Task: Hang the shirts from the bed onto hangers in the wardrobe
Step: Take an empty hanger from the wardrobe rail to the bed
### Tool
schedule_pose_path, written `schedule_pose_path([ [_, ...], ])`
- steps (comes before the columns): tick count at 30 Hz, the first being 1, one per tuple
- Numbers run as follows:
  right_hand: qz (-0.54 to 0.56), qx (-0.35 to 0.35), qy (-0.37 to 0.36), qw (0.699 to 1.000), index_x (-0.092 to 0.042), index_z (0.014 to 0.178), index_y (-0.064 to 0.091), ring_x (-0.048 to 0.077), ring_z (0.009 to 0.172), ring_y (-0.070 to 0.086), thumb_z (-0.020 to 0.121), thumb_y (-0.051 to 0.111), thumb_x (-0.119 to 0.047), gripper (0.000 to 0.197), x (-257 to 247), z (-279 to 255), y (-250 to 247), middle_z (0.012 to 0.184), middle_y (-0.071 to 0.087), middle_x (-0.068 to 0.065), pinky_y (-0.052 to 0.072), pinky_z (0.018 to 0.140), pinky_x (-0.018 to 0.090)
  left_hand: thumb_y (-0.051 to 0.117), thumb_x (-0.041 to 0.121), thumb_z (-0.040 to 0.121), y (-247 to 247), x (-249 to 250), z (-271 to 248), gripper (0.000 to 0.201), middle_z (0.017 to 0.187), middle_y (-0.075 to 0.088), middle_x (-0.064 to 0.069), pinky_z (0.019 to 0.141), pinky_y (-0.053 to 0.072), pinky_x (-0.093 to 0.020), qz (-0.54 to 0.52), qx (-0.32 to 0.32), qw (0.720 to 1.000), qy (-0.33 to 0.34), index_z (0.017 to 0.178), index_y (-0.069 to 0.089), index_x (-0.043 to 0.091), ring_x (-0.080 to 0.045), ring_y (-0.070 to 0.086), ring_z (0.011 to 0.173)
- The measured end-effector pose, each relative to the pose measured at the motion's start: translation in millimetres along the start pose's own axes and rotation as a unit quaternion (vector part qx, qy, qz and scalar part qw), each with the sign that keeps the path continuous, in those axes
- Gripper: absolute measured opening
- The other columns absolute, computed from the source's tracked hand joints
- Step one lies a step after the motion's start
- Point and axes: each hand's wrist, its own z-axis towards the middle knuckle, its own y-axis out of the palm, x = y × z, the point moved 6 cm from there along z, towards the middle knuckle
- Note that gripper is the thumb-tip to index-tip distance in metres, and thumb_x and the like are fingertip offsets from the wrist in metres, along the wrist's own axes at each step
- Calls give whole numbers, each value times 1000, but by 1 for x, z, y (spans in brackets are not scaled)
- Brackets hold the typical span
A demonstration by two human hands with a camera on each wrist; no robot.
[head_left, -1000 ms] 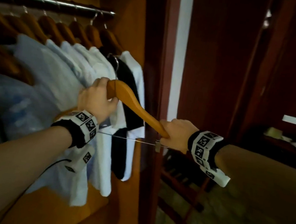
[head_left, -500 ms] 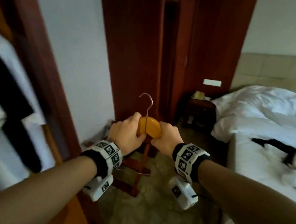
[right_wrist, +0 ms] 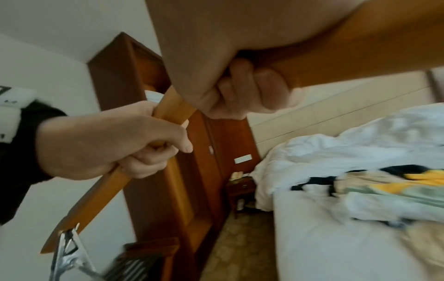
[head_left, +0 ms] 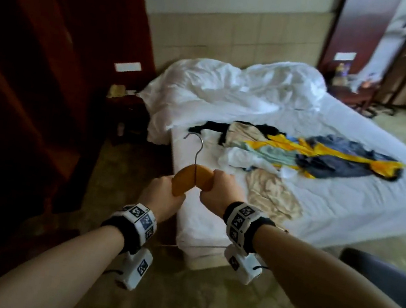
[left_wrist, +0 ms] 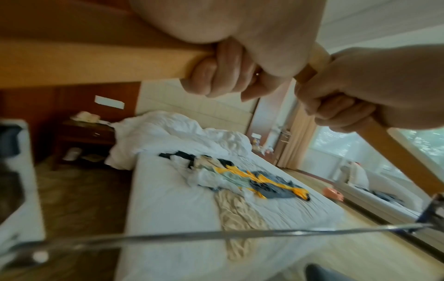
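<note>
Head view: the left hand [head_left: 163,198] and right hand [head_left: 218,191] each close their grip on a wooden hanger [head_left: 192,181], its hook up. Beyond the grip, crumpled shirts [head_left: 302,156] lie on the bed [head_left: 348,203].

Left wrist view: fingers [left_wrist: 216,76] wrap the hanger's arm.

Right wrist view: likewise, both fists sit just beside each other.

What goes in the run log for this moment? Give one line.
left hand: grips hanger | right hand: grips hanger | shirts: heaped on bed | hanger: bare

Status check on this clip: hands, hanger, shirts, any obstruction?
Left hand and right hand both grip the wooden hanger, hook up. Shirts piled on the bed, untouched. Nothing between.
</note>
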Motion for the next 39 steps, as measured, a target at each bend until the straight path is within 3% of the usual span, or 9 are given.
schedule_pose_path([
  [5,-8,39,141,989,-14,77,55,24,66,60,68,52,-15,10,139,1,-61,74,60,5,50,53,34,60,23,80,119,107,39,10,71,61,1,66,51,-30,10,-96,991,89,73,53,22,-27,63,73],
  [10,8,86,229,970,-18,84,59,22,75,60,71,54,-14,15,240,14,-106,82,62,1,44,60,27,57,27,80,209,184,83,11,77,66,-5,67,55,-34,12,-164,973,163,81,59,16,-29,64,72],
  [13,21,108,262,959,-21,80,59,21,75,62,67,53,-15,16,285,47,-124,80,64,-1,51,62,30,54,23,82,248,222,124,10,78,66,-7,66,54,-34,18,-192,960,200,84,60,15,-29,64,73],
  [16,35,121,279,952,-20,78,61,20,72,63,65,51,-14,17,319,91,-140,77,65,0,55,62,33,52,24,80,279,252,175,12,76,66,-6,66,55,-35,21,-219,951,219,83,60,15,-28,64,72],
  [23,50,114,315,941,-19,77,57,14,65,59,72,53,-9,11,377,191,-181,72,62,-1,43,53,25,48,26,78,327,312,287,5,77,64,-4,68,54,-36,52,-251,937,235,74,48,22,-29,64,76],
  [28,46,113,317,940,-16,79,59,20,69,63,71,51,-9,13,414,257,-205,76,65,2,52,61,34,52,23,81,356,344,349,6,74,59,-3,59,42,-30,44,-255,937,234,78,48,20,-31,62,74],
  [33,37,79,314,946,-20,75,56,22,70,62,73,54,-8,12,459,320,-216,76,64,3,45,57,29,53,25,81,394,364,409,12,68,52,1,61,41,-31,43,-263,942,204,73,44,22,-31,60,73],
  [35,40,67,303,950,-16,80,59,23,72,62,73,55,-9,11,480,349,-218,78,64,4,45,57,28,53,26,83,410,371,432,7,81,64,-3,68,47,-33,42,-264,944,193,88,55,22,-32,65,85],
  [39,31,23,270,962,-15,83,61,23,76,62,71,56,-14,13,529,412,-221,80,66,4,53,66,33,55,26,86,451,381,480,30,101,69,-9,75,48,-33,41,-237,957,162,115,60,21,-33,65,96],
])
